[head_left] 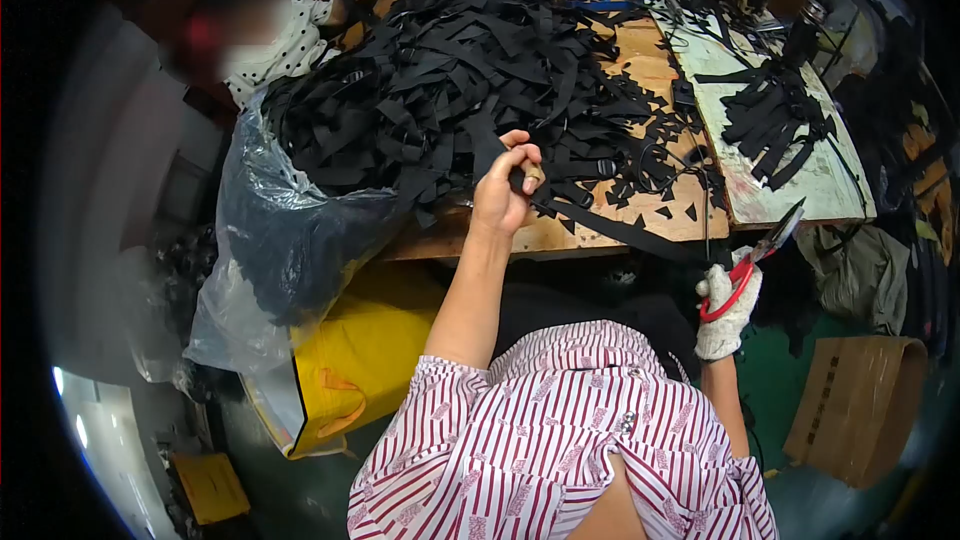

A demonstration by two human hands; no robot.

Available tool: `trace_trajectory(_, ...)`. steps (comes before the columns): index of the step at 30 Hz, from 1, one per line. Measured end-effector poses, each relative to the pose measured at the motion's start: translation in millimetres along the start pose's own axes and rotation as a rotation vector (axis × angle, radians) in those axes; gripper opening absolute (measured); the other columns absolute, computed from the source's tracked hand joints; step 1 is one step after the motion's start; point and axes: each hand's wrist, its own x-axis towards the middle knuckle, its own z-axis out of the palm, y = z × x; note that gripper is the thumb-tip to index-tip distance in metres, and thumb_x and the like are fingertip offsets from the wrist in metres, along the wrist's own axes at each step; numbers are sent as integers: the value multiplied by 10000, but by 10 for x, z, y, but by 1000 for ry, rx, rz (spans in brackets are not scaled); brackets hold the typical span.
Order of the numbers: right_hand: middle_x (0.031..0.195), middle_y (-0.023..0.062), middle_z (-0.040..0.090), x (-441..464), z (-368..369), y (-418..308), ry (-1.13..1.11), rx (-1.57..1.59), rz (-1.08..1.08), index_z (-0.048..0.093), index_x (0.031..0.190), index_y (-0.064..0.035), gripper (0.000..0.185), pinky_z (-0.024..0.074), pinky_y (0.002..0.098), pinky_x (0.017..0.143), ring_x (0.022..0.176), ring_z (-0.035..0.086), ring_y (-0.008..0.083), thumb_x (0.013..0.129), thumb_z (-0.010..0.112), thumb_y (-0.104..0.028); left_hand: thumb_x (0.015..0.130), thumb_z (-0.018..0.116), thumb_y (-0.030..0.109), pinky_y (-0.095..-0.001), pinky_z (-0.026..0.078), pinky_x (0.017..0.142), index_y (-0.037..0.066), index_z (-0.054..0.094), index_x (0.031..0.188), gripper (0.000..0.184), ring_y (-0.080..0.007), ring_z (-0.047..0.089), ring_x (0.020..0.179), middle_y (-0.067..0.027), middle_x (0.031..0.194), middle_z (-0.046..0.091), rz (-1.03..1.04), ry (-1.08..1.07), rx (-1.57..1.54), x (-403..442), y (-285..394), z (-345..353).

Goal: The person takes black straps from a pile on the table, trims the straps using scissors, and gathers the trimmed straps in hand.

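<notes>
My bare left hand (pixel 504 190) is closed with fingers curled around a black webbing strap (pixel 625 230), over the front edge of the wooden table (pixel 540 240). From there the strap slants down to the right, toward my other hand. A white knitted glove covers my right hand (pixel 726 320), which grips red-handled scissors (pixel 742 285) with the blades pointing up and right. Whether the strap's far end is also held in the glove is unclear. Behind my left hand rises a large heap of black straps (pixel 470 70). A black plastic buckle (pixel 572 193) lies beside that hand.
Black scraps (pixel 660 155) litter the table. More straps (pixel 775 120) lie on a white board (pixel 825 175) at right. A clear plastic bag (pixel 290 230) hangs at left above a yellow bag (pixel 365 360). A cardboard box (pixel 855 405) stands lower right. Another person (pixel 285 50) sits upper left.
</notes>
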Motion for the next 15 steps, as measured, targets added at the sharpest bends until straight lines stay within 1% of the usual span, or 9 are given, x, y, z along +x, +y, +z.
trace_trajectory(1,799,50,535,-19,30,-25,-15,-12,31,379,1208,-83,500,434,232,444,507,516,118,776,618,-4,931,433,129,-242,325,525,64,509,1048,154,-108,372,482,-35,717,501,6,36,-17,-39,46,31)
trace_trajectory(3,798,50,541,-16,66,-37,-30,-77,51,392,1183,-64,477,432,228,436,494,508,113,774,632,-11,969,406,215,-234,317,523,69,501,1065,199,-107,352,482,-13,673,461,69,-62,-51,-135,128,38)
trace_trajectory(4,796,50,546,-4,78,-44,-42,-143,71,406,1157,-45,455,429,225,428,481,500,108,772,646,-17,983,376,265,-230,310,523,74,488,1086,243,-100,331,492,2,642,421,91,-37,-14,-172,168,93)
trace_trajectory(7,779,55,546,32,73,-40,-54,-146,10,407,1145,-31,433,412,221,411,485,501,100,774,631,-38,981,388,269,-222,308,514,83,460,1123,245,-83,334,517,13,644,410,104,-19,101,-204,190,148)
trace_trajectory(8,789,57,553,60,55,-26,-57,-157,-14,411,1137,-25,427,421,220,418,483,491,98,773,634,-38,974,418,247,-204,293,502,69,490,1097,228,-65,316,533,35,616,366,100,-5,171,-219,171,179)
trace_trajectory(11,765,44,542,21,205,-182,-51,-154,-31,415,1129,-20,435,431,218,424,488,499,105,761,646,-45,936,505,204,-189,271,480,42,571,962,177,-35,335,556,52,631,401,148,-10,529,-283,27,334)
trace_trajectory(13,798,56,537,1,345,-252,-151,-166,-12,403,1135,-8,456,437,232,422,500,508,114,749,644,-22,910,540,169,-167,334,569,20,576,946,157,-25,411,640,56,690,460,184,-31,776,-315,-236,328)
trace_trajectory(14,813,61,535,9,403,-207,-262,-80,-28,398,1143,-4,471,443,236,424,509,512,114,743,646,-11,893,564,134,-169,356,613,21,571,939,122,-24,423,678,52,729,500,272,-98,914,-323,-346,388)
trace_trajectory(15,711,31,531,-46,558,-337,-278,-38,1,422,1063,-7,410,459,214,457,511,526,108,739,674,1,882,567,84,-183,377,616,15,564,942,92,-31,424,688,25,739,520,254,-127,982,-316,-479,368)
